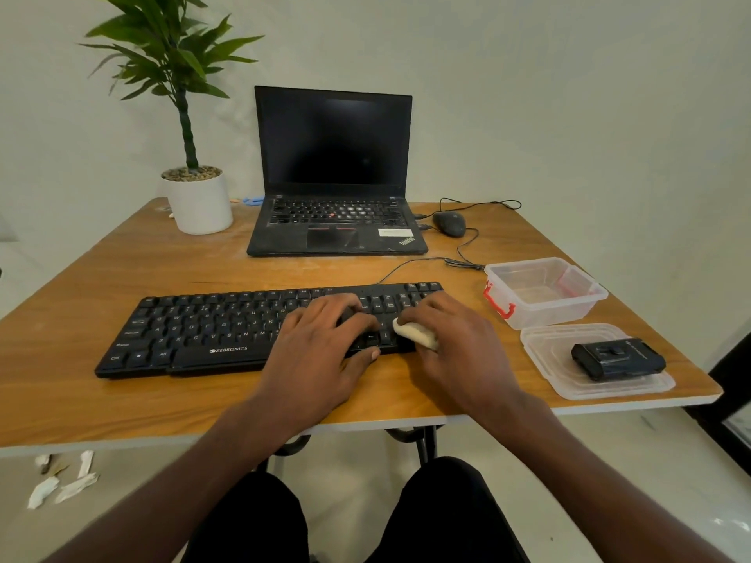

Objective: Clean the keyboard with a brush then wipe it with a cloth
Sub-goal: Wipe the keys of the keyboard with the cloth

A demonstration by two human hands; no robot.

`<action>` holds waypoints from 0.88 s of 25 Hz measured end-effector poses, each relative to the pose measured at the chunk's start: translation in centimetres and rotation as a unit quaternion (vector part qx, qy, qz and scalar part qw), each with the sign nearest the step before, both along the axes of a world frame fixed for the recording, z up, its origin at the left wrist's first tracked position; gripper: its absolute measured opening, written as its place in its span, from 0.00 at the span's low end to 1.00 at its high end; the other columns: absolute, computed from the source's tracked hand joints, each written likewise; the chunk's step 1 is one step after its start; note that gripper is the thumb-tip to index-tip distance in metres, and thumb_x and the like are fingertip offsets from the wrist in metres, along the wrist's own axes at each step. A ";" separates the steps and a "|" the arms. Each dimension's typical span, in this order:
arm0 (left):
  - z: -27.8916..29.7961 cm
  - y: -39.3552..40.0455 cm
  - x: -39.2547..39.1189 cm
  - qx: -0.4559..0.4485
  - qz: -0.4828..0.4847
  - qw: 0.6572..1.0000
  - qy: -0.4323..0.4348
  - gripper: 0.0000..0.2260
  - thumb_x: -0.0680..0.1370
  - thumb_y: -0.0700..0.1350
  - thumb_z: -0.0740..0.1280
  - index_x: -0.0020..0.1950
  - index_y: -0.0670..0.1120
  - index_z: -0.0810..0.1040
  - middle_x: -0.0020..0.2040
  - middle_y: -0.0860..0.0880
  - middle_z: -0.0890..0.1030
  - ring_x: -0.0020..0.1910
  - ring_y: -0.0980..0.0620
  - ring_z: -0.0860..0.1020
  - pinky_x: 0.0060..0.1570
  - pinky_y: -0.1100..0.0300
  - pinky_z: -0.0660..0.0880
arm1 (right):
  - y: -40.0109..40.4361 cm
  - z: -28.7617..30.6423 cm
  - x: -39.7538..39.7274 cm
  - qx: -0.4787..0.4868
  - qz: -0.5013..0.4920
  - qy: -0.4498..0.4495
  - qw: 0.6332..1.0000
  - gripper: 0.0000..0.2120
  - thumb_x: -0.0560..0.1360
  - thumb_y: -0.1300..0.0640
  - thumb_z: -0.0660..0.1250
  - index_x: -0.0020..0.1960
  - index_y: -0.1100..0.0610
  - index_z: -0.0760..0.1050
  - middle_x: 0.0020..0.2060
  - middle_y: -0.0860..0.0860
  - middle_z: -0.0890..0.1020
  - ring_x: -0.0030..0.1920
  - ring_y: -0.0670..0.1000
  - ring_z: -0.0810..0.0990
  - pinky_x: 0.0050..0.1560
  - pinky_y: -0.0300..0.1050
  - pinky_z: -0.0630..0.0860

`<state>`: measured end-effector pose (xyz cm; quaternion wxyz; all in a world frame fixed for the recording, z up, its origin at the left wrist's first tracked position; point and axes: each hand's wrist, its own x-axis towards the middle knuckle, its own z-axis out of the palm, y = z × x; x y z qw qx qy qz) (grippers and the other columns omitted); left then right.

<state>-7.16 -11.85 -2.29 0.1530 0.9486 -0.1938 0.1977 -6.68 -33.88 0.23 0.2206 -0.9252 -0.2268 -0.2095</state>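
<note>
Lying near the tabletop's [122,400] front edge, the black keyboard [195,331] bears the left hand [321,351], fingers flat; the right hand's [455,343] grip clamps a white cloth [414,333] at its right end.

The left hand [325,339] covers the keys right of centre on the keyboard [203,331]. The right hand [451,339] hides most of the cloth [414,333]; only a pale bunch shows beside its thumb. The plant [170,58] is cut off by the frame's top edge. Small blue and orange bits [248,200] behind the laptop [333,172] are too small to identify.
</note>
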 end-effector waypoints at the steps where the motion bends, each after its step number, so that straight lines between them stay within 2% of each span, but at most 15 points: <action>1: -0.1 0.2 0.1 -0.005 -0.003 1.000 0.004 0.18 0.81 0.62 0.64 0.69 0.58 0.77 0.70 0.55 0.71 0.72 0.52 0.68 0.73 0.45 0.67 | -0.3 0.2 0.1 -0.002 -0.027 -0.001 1.000 0.18 0.73 0.62 0.76 0.62 0.53 0.83 0.56 0.50 0.81 0.54 0.50 0.78 0.52 0.50 0.80; 5: -0.3 0.3 0.1 -0.015 -0.004 1.000 -0.012 0.17 0.81 0.59 0.65 0.68 0.58 0.78 0.65 0.56 0.72 0.68 0.53 0.70 0.71 0.49 0.65 | -2.0 0.7 0.7 0.016 -0.133 -0.012 0.991 0.18 0.74 0.64 0.74 0.62 0.54 0.83 0.57 0.50 0.80 0.55 0.53 0.78 0.53 0.52 0.80; 9: -0.2 0.1 0.1 -0.017 0.002 1.000 -0.018 0.17 0.80 0.59 0.66 0.66 0.56 0.79 0.60 0.56 0.73 0.62 0.53 0.71 0.66 0.50 0.68 | -0.4 0.4 0.3 0.002 -0.049 0.002 0.999 0.20 0.72 0.66 0.75 0.63 0.52 0.82 0.58 0.49 0.83 0.57 0.51 0.80 0.57 0.48 0.79; 11: -0.2 0.2 0.0 -0.023 0.000 0.999 -0.023 0.16 0.80 0.59 0.66 0.65 0.54 0.80 0.58 0.56 0.73 0.60 0.54 0.71 0.65 0.51 0.68 | 0.1 0.5 0.4 -0.010 -0.026 0.008 1.000 0.19 0.71 0.67 0.76 0.60 0.53 0.83 0.56 0.50 0.85 0.56 0.50 0.80 0.57 0.50 0.79; 15: -0.1 0.1 0.0 -0.031 -0.008 0.999 -0.012 0.16 0.80 0.58 0.67 0.66 0.55 0.79 0.58 0.57 0.72 0.61 0.55 0.71 0.68 0.52 0.66 | -1.9 1.2 1.4 0.006 -0.152 0.025 0.988 0.16 0.72 0.65 0.76 0.59 0.53 0.84 0.54 0.52 0.85 0.53 0.54 0.81 0.55 0.60 0.78; 17: -0.1 0.1 0.0 -0.030 -0.009 0.999 -0.009 0.16 0.81 0.58 0.67 0.66 0.55 0.79 0.59 0.57 0.72 0.62 0.55 0.70 0.68 0.52 0.65 | -1.8 1.4 1.2 -0.017 -0.161 0.022 0.987 0.16 0.72 0.64 0.75 0.58 0.52 0.84 0.54 0.51 0.85 0.54 0.55 0.81 0.56 0.62 0.78; 19: -0.1 0.1 -0.1 -0.031 -0.009 0.999 -0.008 0.16 0.81 0.58 0.67 0.67 0.55 0.79 0.59 0.56 0.73 0.62 0.55 0.71 0.68 0.52 0.66 | -0.8 1.5 0.7 -0.011 -0.109 0.033 0.993 0.17 0.73 0.66 0.74 0.59 0.52 0.84 0.56 0.51 0.85 0.57 0.54 0.81 0.60 0.56 0.78; 21: 0.0 0.0 -0.1 -0.030 -0.006 0.999 -0.008 0.16 0.81 0.58 0.67 0.67 0.55 0.79 0.60 0.56 0.73 0.63 0.55 0.71 0.68 0.51 0.66 | 0.0 1.7 0.2 0.015 -0.047 0.073 0.996 0.19 0.74 0.68 0.73 0.59 0.51 0.85 0.58 0.48 0.86 0.60 0.49 0.80 0.61 0.41 0.75; 22: 0.0 0.0 -0.2 -0.029 -0.004 1.000 -0.009 0.16 0.81 0.58 0.67 0.67 0.55 0.79 0.60 0.56 0.73 0.63 0.55 0.71 0.68 0.51 0.66 | 0.2 1.9 0.1 0.025 -0.025 0.087 0.996 0.20 0.73 0.69 0.73 0.59 0.50 0.85 0.57 0.47 0.86 0.60 0.48 0.80 0.60 0.37 0.74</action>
